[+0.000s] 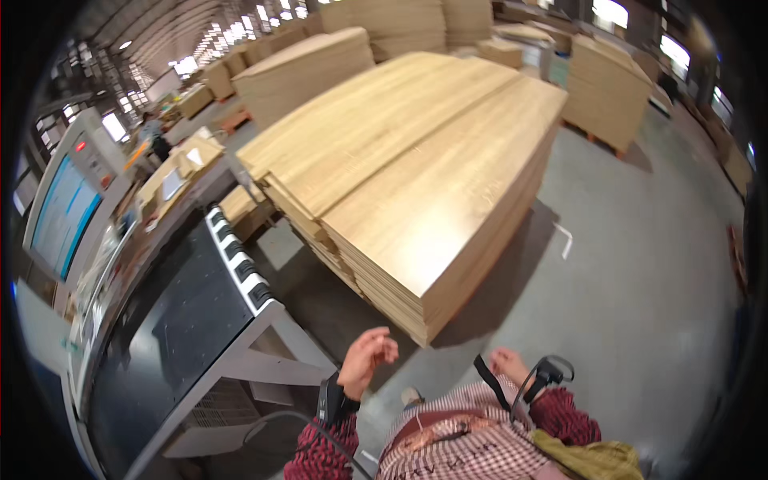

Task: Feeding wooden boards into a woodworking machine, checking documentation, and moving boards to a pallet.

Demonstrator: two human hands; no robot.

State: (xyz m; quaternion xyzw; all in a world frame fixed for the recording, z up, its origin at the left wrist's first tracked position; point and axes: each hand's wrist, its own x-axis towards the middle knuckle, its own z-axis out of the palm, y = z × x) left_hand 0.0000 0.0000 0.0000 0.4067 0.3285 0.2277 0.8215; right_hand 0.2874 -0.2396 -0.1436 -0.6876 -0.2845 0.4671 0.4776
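Observation:
My left hand (370, 362) is raised in front of the near corner of a stack of wood-grain boards (432, 200), apart from it. Its fingers are loosely bent and slightly spread, with nothing in them. Lower and to the right, my right hand (510, 366) hovers before my checked apron (456, 456). Its fingers are half curled and a little blurred, and no held object shows. Beside it a black strap (490, 381) hangs down; whether the hand touches it is unclear. The stack's top has two light panels side by side, the left one slightly offset.
At left stands a machine with a black bed (176, 320), a row of black rollers (240, 260) along its edge and a tilted screen (68, 212). More board stacks (308, 72) stand behind. Another stack on a pallet (608, 96) is at far right, on grey floor (640, 264).

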